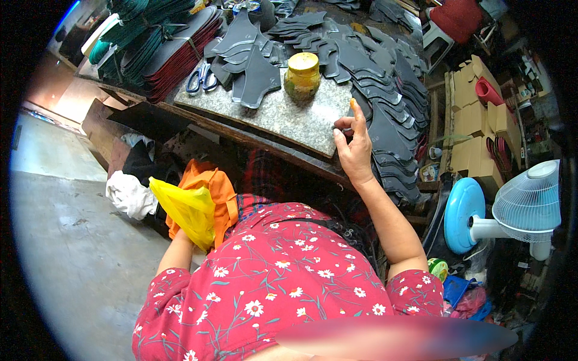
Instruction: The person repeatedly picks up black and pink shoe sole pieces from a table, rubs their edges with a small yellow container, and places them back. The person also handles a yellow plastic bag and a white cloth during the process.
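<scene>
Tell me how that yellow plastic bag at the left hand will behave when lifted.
The yellow plastic bag looks thin and crumpled, so it is probably floppy and light. Its glossy film may be slippery. The left hand is mostly hidden behind it, so its hold cannot be told.

Right hand at granite slab

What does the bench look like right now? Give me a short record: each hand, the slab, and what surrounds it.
left hand: hidden behind a yellow plastic bag and an orange bag, low at the person's left
right hand: raised at the slab's right edge, index finger up, gripping nothing visible
stone slab: carries a yellow-lidded jar, blue-handled scissors and dark cut pieces
right of slab: stacked dark cut pieces
far right: fan, cardboard boxes
</scene>
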A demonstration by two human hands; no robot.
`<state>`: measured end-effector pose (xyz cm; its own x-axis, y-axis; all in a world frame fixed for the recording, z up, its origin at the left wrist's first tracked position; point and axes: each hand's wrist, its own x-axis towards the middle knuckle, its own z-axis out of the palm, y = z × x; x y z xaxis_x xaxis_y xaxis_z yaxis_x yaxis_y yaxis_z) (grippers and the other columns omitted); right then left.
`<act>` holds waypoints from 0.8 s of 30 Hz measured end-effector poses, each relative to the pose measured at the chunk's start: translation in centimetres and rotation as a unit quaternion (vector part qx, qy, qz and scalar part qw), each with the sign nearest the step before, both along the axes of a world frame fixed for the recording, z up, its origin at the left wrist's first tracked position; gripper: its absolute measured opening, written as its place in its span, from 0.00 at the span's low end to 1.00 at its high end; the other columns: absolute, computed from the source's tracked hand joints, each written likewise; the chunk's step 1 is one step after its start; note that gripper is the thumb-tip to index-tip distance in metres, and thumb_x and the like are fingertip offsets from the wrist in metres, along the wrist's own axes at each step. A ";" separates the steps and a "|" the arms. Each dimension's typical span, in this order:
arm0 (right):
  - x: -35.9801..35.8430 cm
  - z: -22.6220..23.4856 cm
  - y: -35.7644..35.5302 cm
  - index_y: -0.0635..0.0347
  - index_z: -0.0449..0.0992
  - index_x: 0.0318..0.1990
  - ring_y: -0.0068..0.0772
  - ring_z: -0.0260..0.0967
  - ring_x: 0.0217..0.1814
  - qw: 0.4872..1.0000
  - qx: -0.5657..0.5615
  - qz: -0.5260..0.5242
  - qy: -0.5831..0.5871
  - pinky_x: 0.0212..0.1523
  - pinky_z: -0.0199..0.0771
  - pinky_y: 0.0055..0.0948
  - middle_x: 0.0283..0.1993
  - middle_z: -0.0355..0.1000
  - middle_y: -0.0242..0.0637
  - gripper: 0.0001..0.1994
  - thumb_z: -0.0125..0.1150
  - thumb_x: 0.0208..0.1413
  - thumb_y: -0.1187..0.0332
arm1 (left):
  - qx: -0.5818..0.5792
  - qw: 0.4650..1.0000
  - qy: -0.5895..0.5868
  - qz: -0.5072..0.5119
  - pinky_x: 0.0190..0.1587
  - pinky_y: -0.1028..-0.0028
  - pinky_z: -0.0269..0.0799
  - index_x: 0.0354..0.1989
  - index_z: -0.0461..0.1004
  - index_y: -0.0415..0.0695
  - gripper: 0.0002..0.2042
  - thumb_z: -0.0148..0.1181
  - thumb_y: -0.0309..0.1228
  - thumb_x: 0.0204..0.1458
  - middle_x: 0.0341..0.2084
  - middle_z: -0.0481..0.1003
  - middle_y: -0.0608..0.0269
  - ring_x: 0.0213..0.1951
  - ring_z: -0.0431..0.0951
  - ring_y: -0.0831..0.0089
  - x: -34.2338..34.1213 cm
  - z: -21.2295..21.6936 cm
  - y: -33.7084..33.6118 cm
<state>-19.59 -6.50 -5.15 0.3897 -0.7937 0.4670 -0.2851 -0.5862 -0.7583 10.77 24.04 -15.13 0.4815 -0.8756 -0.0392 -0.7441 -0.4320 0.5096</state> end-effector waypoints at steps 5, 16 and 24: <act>0.0 -0.1 -0.1 0.56 0.56 0.70 0.33 0.72 0.40 1.000 0.017 0.008 -0.010 0.45 0.73 0.32 0.39 0.73 0.37 0.36 0.60 0.52 0.76 | 0.015 1.000 -0.009 0.024 0.49 0.62 0.71 0.49 0.75 0.46 0.16 0.55 0.39 0.55 0.44 0.77 0.51 0.48 0.77 0.58 1.2 1.1 1.8; 0.4 -0.3 -0.2 0.57 0.55 0.70 0.29 0.72 0.38 0.999 0.035 0.015 -0.020 0.43 0.74 0.29 0.39 0.73 0.36 0.35 0.59 0.54 0.76 | -0.001 1.000 -0.001 0.022 0.47 0.63 0.71 0.47 0.76 0.46 0.15 0.56 0.38 0.54 0.43 0.78 0.51 0.47 0.77 0.57 1.5 -0.6 -1.1; 0.4 -0.5 -0.4 0.57 0.55 0.70 0.29 0.72 0.39 0.999 0.042 0.018 -0.030 0.43 0.74 0.29 0.40 0.74 0.37 0.34 0.59 0.56 0.75 | 0.017 0.999 -0.011 0.045 0.46 0.63 0.72 0.47 0.76 0.45 0.15 0.57 0.37 0.53 0.42 0.78 0.50 0.46 0.78 0.57 3.0 0.7 1.4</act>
<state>-19.19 -6.92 -5.66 0.3926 -0.8173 0.4219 -0.2183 -0.5284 -0.8205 13.76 25.41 -14.47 0.5599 -0.8266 -0.0573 -0.7116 -0.5152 0.4777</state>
